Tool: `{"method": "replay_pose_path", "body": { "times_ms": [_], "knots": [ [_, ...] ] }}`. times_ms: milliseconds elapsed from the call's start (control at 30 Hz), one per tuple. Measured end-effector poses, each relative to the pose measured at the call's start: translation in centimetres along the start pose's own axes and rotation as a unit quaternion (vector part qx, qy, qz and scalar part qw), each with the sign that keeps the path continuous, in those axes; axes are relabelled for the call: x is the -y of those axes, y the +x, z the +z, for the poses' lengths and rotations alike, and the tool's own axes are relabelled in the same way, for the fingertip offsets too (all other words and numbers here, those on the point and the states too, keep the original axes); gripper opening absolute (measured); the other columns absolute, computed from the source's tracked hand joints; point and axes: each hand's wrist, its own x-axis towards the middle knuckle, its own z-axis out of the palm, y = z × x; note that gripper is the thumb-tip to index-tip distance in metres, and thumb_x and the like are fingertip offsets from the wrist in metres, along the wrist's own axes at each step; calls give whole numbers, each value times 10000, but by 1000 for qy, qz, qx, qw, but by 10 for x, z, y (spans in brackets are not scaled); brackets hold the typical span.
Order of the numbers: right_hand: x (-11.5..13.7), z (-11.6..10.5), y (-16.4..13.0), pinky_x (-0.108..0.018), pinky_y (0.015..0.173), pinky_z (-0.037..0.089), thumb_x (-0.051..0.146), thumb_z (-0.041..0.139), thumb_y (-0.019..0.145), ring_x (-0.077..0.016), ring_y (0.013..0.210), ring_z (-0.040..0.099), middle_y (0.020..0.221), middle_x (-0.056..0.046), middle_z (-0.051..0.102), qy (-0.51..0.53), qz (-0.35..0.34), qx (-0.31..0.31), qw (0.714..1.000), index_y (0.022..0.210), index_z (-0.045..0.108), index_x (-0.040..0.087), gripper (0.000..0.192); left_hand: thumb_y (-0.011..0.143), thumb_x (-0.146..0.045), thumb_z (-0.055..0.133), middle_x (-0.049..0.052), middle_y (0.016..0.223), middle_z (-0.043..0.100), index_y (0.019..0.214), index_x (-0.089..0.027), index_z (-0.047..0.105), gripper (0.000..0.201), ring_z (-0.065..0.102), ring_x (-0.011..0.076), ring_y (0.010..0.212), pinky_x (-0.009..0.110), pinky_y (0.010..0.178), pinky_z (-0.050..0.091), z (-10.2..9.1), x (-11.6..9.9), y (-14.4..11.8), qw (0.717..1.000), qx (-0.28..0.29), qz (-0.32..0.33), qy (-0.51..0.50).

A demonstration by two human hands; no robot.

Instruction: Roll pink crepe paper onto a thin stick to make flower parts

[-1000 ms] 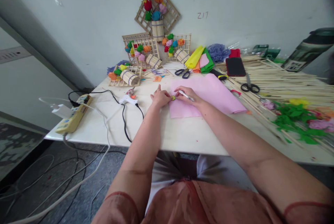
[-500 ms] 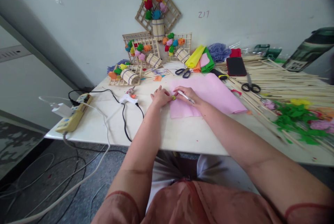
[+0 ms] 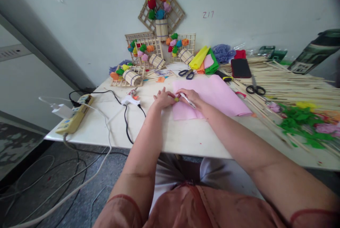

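A sheet of pink crepe paper [image 3: 212,96] lies flat on the white table. At its left edge, my left hand [image 3: 163,98] pinches a small yellow-green piece [image 3: 176,99] between thumb and forefinger, the other fingers spread. What this piece is, I cannot make out. Over the paper, my right hand [image 3: 190,97] is closed around a white pen [image 3: 188,100], which slants down toward the right. The right fingertips meet the yellow-green piece from its other side. Left of my hands rests a white hot glue gun [image 3: 131,100] with a black cord.
Flower-basket crafts on stick lattices [image 3: 132,77] stand along the wall. Behind the pink paper are scissors [image 3: 186,74] and folded coloured paper [image 3: 199,57]. Thin sticks [image 3: 289,82], a phone [image 3: 240,68], more scissors [image 3: 255,89] and green scraps [image 3: 300,123] cover the right side. A power strip [image 3: 75,116] sits at left.
The pen in my right hand has tilted a little, its rear end shifting left and down. Both hands stay at the pink paper's left edge, around the yellow-green piece.
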Motion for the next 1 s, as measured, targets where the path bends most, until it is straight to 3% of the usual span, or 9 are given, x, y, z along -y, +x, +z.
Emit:
{"method": "replay_pose_path", "body": {
  "times_ms": [133, 333, 433, 633, 833, 1000],
  "knots": [
    [0, -1, 0, -235, 702, 442, 212, 595, 717, -137, 779, 634, 898, 17, 694, 17, -2, 1, 1000, 996, 626, 253, 284, 636, -432, 663, -65, 1501, 165, 1011, -378, 636, 379, 128, 336, 1361, 566, 1054, 117, 1, 2, 3, 1000, 7, 0, 5],
    [1, -8, -2, -266, 723, 455, 168, 544, 694, -148, 797, 622, 872, -53, 675, 160, 13, -39, 986, 1007, 595, 147, 318, 647, -502, 650, -70, 1496, 183, 998, -379, 645, 372, 109, 350, 1361, 571, 1054, 107, 0, 1, 2, 1000, 12, -2, 7],
    [1, -9, -2, -276, 704, 457, 158, 535, 675, -149, 776, 614, 866, -55, 671, 184, 28, -44, 981, 1006, 590, 141, 336, 652, -507, 645, -65, 1497, 181, 987, -374, 649, 360, 111, 351, 1360, 571, 1053, 107, -1, 0, 1, 1000, 13, -3, 8],
    [3, -9, -3, -273, 729, 455, 185, 553, 692, -142, 767, 618, 841, -40, 676, 166, 12, -30, 986, 986, 610, 152, 302, 637, -544, 633, -43, 1493, 201, 991, -366, 646, 397, 147, 342, 1353, 557, 1051, 131, -1, 0, 2, 1000, 13, 5, 17],
    [4, -7, -2, -268, 761, 455, 192, 566, 717, -149, 807, 622, 882, -14, 685, 49, -21, -4, 999, 943, 648, 210, 241, 643, -540, 612, -47, 1459, 285, 1025, -389, 631, 411, 156, 334, 1352, 542, 1050, 159, 0, 2, 4, 999, 23, 12, 40],
    [1, -5, -1, -267, 774, 458, 199, 555, 736, -153, 832, 622, 901, -9, 689, 26, -25, -3, 999, 946, 653, 218, 233, 655, -660, 548, -49, 1461, 285, 991, -389, 639, 441, 131, 330, 1360, 555, 1057, 115, 5, 2, 8, 1000, 11, -9, 25]
  ]
}}
